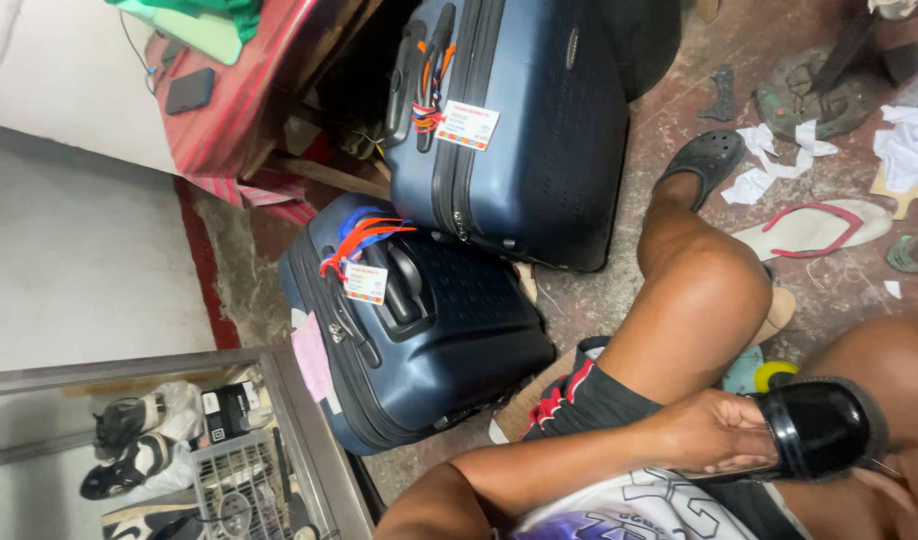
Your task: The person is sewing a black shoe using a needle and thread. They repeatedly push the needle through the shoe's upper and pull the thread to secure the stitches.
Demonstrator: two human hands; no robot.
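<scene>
Seated on floor, you grip glossy black shoe (814, 430) in left hand (714, 432), fingers wrapped round its heel end, at 4 o'clock in view over lap. Right hand (904, 490) barely in frame at 5 o'clock, grip unclear. Two blue suitcases (429, 320) at 11 o'clock. Step, by the look: holding shoe steady; next move calls for firm hold.

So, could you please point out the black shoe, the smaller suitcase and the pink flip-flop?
Black shoe (817, 428), head view, on its glossy upper.
Smaller suitcase (459, 330), head view, on its dark blue shell.
Pink flip-flop (814, 228), head view, on the sole under the strap.
</scene>
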